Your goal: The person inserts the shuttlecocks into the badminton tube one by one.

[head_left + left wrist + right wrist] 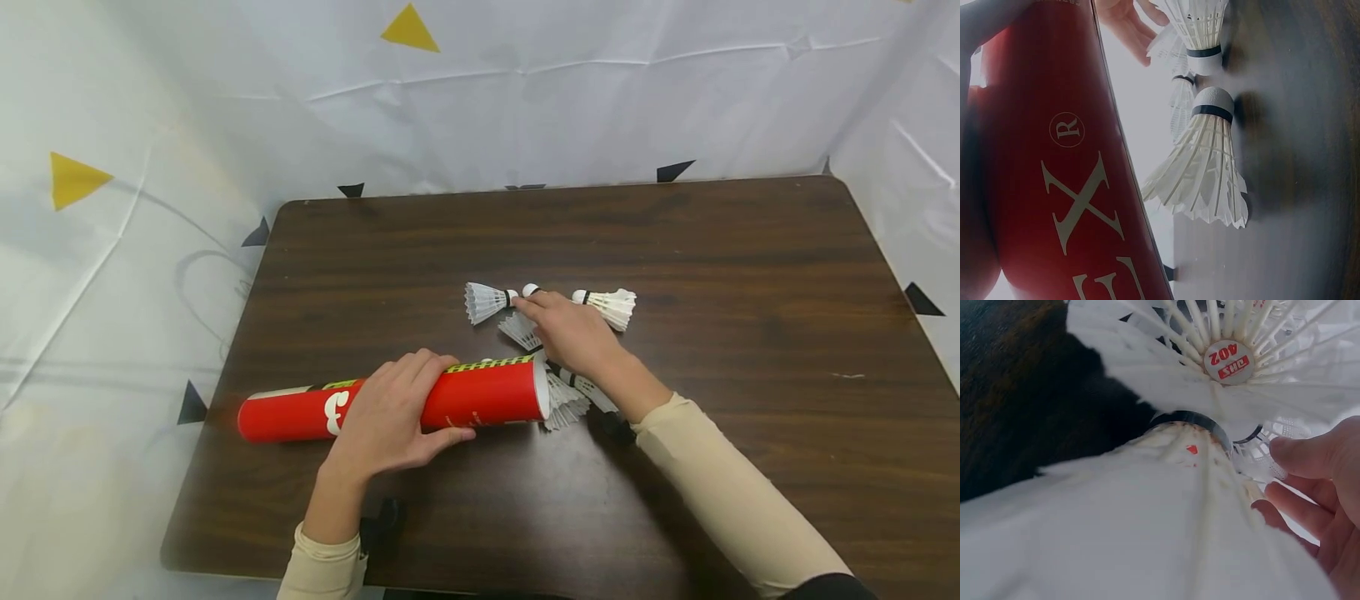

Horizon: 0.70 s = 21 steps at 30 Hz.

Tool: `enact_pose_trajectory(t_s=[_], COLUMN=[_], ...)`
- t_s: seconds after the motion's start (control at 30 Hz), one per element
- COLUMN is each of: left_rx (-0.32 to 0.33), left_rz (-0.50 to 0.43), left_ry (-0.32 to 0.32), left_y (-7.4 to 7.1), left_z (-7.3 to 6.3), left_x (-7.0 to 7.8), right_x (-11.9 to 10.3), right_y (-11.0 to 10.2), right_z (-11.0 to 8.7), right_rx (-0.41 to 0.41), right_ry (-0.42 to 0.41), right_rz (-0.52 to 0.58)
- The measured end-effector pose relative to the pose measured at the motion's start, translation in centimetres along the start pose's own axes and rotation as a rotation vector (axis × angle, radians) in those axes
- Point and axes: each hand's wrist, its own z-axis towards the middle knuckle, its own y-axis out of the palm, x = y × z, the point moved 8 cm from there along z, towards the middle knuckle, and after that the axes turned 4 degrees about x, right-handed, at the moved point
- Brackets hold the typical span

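Observation:
My left hand [393, 408] grips a red cardboard shuttlecock tube [487, 396] lying sideways on the table, its pale-rimmed end facing right. My right hand [573, 333] reaches over a cluster of white shuttlecocks, fingertips beside the cork of the leftmost shuttlecock [483, 302]. A mesh-skirted shuttlecock [519, 331] lies beneath these fingers. In the right wrist view, thumb and fingers stand apart near a netted skirt [1260, 459]; whether they touch it is unclear. A feather shuttlecock [613, 308] lies right of the hand, and another [566, 404] sits by the tube's end, partly hidden.
The dark wood-grain table [750, 333] has rounded corners. White sheeting [525, 108] with yellow and black triangles stands along its back and sides. Another shuttlecock [596, 393] lies below the right wrist. Feather skirts fill much of the right wrist view.

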Motion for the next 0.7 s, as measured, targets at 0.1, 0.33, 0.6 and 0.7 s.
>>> enact_pose_trajectory(t_s=[0.1,0.33,0.6,0.7], left_rx=[0.003,-0.009,0.004,0.0], left_rz=[0.005,0.003,0.008,0.0], left_ry=[-0.001,-0.009,-0.01,-0.01], left_y=[0.0,0.0,-0.3,-0.3], left_z=[-0.1,-0.2,-0.3,-0.3], left_x=[0.0,0.1,0.0,0.1], right_x=[0.0,0.3,1.7,2.2], right_y=[-0.1,-1.4,-3.1,-3.7], right_z=[0.0,-0.6,-2.7,-3.7], right_rx=[-0.007,0.055,0.149,0.186], right_ry=[-0.001,-0.004,0.052,0.088], right_rz=[0.008,0.029,0.102,0.152])
